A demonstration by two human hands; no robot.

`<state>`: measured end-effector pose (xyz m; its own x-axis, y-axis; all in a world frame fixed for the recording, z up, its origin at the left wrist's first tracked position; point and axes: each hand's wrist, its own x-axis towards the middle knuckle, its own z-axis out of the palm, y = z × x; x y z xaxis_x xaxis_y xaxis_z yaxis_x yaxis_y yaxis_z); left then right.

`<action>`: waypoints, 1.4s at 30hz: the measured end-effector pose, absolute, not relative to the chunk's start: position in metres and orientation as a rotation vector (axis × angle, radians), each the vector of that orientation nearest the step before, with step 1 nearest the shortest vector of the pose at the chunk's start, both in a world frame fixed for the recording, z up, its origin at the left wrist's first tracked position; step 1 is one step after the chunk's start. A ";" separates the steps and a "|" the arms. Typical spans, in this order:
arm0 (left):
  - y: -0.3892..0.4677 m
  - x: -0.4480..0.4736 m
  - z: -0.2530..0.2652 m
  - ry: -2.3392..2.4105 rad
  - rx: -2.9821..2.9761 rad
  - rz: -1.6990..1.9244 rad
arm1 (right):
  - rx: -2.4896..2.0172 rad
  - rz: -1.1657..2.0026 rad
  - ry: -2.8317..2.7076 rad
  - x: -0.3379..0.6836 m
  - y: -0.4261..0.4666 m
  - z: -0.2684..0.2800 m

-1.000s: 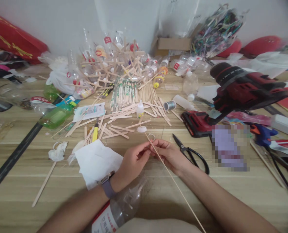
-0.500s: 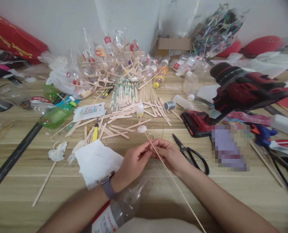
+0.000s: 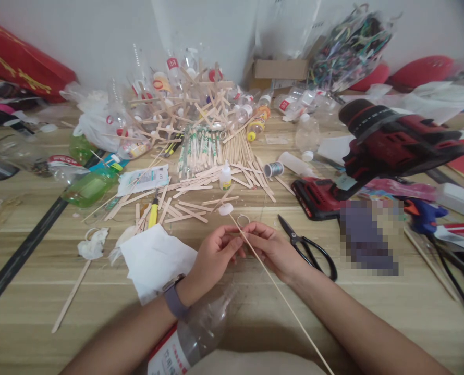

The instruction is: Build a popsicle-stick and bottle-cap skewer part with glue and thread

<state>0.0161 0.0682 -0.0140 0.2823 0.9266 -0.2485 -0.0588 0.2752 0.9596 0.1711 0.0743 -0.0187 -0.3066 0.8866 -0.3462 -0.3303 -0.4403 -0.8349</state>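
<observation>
A long, thin bamboo skewer (image 3: pixel 279 289) slants from the bottom edge up to the middle of the table. Near its far end sits a round white plastic piece, like a bottle cap (image 3: pixel 226 209), with a bit of flat wooden stick showing beyond it. My right hand (image 3: pixel 275 250) pinches the skewer between thumb and fingers. From the other side my left hand (image 3: pixel 222 250) meets it, index finger and thumb closed at the skewer; its other fingers curl beneath, partly hidden. Just beyond the fingertips is a small pale ring (image 3: pixel 243 220).
Black scissors (image 3: pixel 308 247) lie right of my hands, below a red cordless drill (image 3: pixel 396 151). White paper (image 3: pixel 157 263) and a clear bottle (image 3: pixel 193 336) are at left and front. Ahead are a glue bottle (image 3: pixel 225 177), a wire spool (image 3: pixel 273 169), loose wooden sticks (image 3: pixel 193 211) and several plastic bottles.
The skewer's far end with the white piece has swung slightly left. My left fingers have shifted and loosened a little near the skewer; my right hand stays almost in place.
</observation>
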 end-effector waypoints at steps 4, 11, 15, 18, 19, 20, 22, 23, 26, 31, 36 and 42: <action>0.068 0.016 -0.017 1.090 1.040 0.832 | -1.096 1.818 -0.839 0.173 0.075 -0.021; 0.068 0.014 -0.017 1.122 1.062 0.852 | -1.156 1.718 -0.888 0.170 0.075 -0.018; 0.067 0.014 -0.016 1.109 1.054 0.845 | -1.183 1.663 -0.945 0.168 0.074 -0.017; 0.068 0.015 -0.016 1.106 1.042 0.841 | -1.196 1.619 -1.012 0.168 0.075 -0.014; 0.068 0.015 -0.017 1.105 1.037 0.840 | -1.199 1.609 -1.033 0.168 0.075 -0.013; 0.068 0.016 -0.017 1.104 1.031 0.838 | -1.201 1.602 -1.052 0.169 0.076 -0.012; 0.068 0.016 -0.017 1.102 1.016 0.830 | -1.205 1.597 -1.079 0.170 0.077 -0.010; 0.068 0.016 -0.016 1.102 1.008 0.826 | -1.209 1.598 -1.088 0.171 0.077 -0.010; 0.069 0.017 -0.016 1.106 0.991 0.820 | -1.228 1.605 -1.101 0.172 0.077 -0.011; 0.069 0.017 -0.016 1.118 0.998 0.835 | -1.260 1.618 -1.120 0.171 0.076 -0.016; 0.069 0.016 -0.017 1.144 1.017 0.842 | -1.276 1.624 -1.146 0.170 0.076 -0.017; 0.069 0.014 -0.020 1.164 1.035 0.846 | -1.279 1.605 -1.178 0.170 0.076 -0.020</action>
<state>0.0137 0.0692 -0.0202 0.2091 0.9280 -0.3084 -0.0075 0.3169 0.9484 0.1704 0.0756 -0.0203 -0.2135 0.9358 -0.2804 -0.0133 -0.2898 -0.9570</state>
